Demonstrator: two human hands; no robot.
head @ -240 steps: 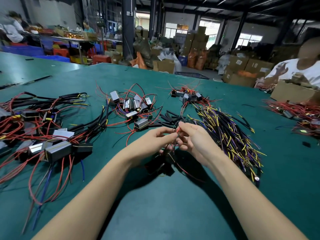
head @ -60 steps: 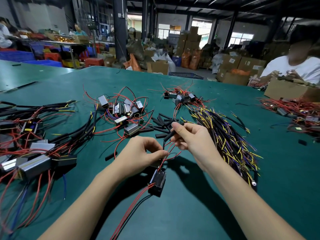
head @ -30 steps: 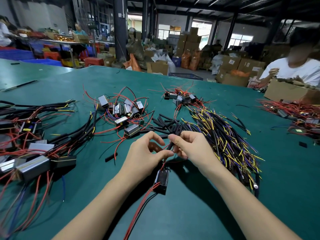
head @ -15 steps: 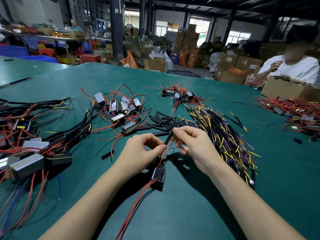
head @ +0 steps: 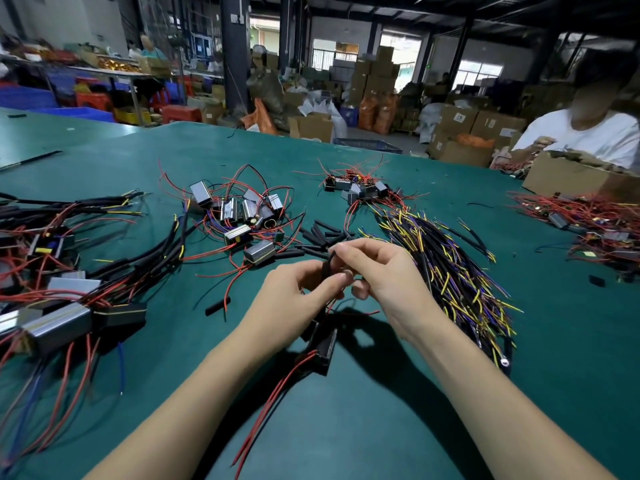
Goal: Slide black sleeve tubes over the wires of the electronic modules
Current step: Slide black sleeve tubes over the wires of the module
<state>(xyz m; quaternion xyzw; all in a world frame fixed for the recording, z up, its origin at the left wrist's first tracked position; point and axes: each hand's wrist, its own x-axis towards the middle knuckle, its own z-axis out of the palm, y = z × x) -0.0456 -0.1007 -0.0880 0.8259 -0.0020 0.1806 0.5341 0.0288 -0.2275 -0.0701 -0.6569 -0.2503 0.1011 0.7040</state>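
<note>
The left hand and the right hand meet above the green table, fingertips almost touching. The right thumb and forefinger pinch the upper end of a black sleeve tube, which stands nearly upright between the two hands; the left fingers are curled and pinch its lower part together with the red wires that leave it below the fingers. These wires lead down to a black module that lies tilted beneath the hands, and a further bundle of red and black leads runs from it toward the near table edge, between the forearms. Just beyond the fingertips lies a loose heap of spare sleeve tubes. Beyond and left of the fingers is a cluster of metal-cased modules tangled in red wire. Immediately right of the right hand lies a dense sheaf of black, yellow and purple wires, partly hidden by the right wrist. Far left of the fingers lie larger modules with sleeved leads. One short tube piece lies apart, left of the left wrist. At the far right, another person sits behind a cardboard box.
</note>
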